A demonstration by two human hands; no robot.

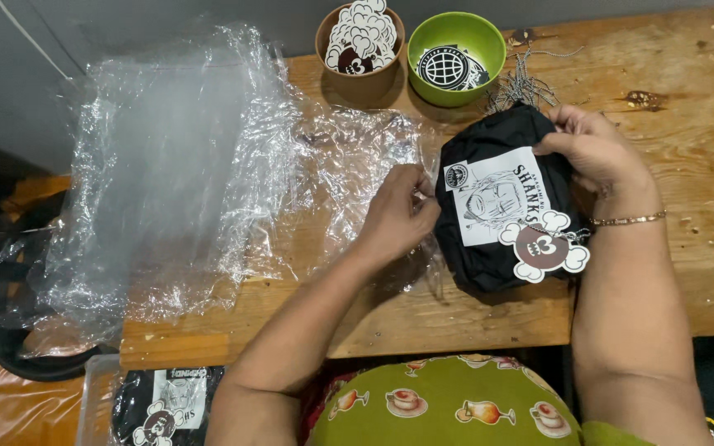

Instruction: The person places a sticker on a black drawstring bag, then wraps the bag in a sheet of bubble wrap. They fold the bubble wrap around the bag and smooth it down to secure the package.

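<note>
- I see the folded black garment point(502, 211) lying on the wooden counter point(687, 198), right of centre, its long axis running from the far edge toward me.
- My right hand point(592, 149) is closed on the garment's far upper corner, fingers curled over the fabric.
- My left hand point(398, 215) sits just beside the garment's left edge, pinched on the thin clear plastic point(357, 165) there; the garment lies directly to its right.
- A skull-shaped tag point(543, 246) rests on the garment's near end, below the white printed label point(497, 198).
- Both hands flank the garment; the right one actually holds it.
</note>
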